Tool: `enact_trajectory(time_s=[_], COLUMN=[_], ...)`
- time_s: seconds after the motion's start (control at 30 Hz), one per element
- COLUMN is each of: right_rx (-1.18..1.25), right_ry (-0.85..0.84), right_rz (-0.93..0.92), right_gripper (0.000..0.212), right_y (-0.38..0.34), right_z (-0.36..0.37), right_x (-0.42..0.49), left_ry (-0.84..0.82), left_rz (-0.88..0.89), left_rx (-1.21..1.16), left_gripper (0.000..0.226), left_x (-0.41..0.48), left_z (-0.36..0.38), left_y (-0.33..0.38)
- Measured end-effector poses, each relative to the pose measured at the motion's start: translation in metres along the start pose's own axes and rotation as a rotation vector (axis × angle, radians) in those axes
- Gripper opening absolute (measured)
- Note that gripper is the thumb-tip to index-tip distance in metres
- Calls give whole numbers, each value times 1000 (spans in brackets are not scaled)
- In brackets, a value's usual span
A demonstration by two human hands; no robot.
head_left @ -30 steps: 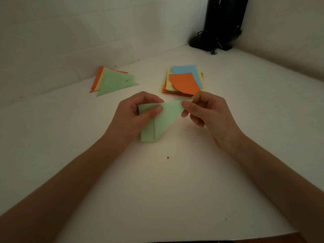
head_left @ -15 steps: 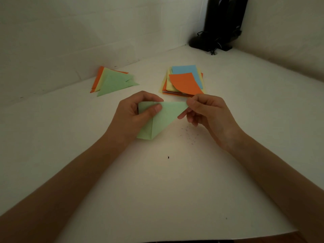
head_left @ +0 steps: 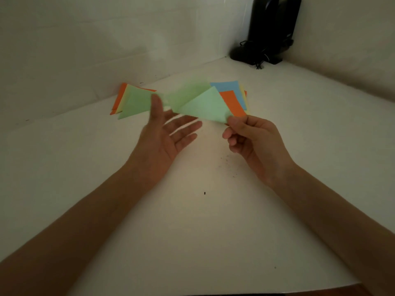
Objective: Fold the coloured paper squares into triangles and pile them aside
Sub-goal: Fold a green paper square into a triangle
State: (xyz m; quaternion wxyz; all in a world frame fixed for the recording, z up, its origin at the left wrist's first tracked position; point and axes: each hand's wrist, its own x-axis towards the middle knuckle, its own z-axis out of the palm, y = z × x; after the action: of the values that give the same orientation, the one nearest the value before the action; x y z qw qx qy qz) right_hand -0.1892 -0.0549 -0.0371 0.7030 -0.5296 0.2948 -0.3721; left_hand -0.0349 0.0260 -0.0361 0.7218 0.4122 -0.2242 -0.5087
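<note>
My right hand pinches one corner of a folded light green paper triangle and holds it in the air above the white table. The paper is blurred with motion on its left side. My left hand hovers just below and left of it, palm up, fingers spread and straight, holding nothing. Behind the green paper lies the stack of unfolded squares, orange and blue on top, partly hidden. The pile of folded triangles, green over yellow and orange, lies at the back left by the wall.
A black stand with cables fills the far corner. White walls close the table at the back and right. The table's front edge runs along the bottom. Small dark specks dot the middle.
My left hand has let go of the green triangle and opened. My right hand has lifted the paper up and away from me, towards the back of the table.
</note>
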Motion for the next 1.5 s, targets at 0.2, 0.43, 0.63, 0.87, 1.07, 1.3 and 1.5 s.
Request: enact_trajectory(time_s=[0.2,0.43,0.63,0.87,1.07,1.3,1.5], right_rx=[-45,-435,-476,-405,-419,-318,-189], right_ry=[-75,-111,-128,-97,-97,-142,-88], right_rz=[17,-173,-117,-62,-63,-159,-77], right_gripper=[17,21,19,18,16,16,19], right_y=[10,8,10,9,11,8,15], right_z=[10,10,9,3,1,8,9], right_x=[-4,-7,-4,-1,-2,-4,-2], left_ry=[-54,-22,20,184,234,103,139], left_rz=[115,101,-1,-12,70,266,299], left_rx=[425,326,274,97,49,542,432], left_gripper=[9,18,7,8,7,9,19], left_x=[-9,-9,-6,1,1,-15,-18], left_z=[6,2,4,2,-6,9,15], left_y=[-27,-26,-21,-12,-6,-18,-27])
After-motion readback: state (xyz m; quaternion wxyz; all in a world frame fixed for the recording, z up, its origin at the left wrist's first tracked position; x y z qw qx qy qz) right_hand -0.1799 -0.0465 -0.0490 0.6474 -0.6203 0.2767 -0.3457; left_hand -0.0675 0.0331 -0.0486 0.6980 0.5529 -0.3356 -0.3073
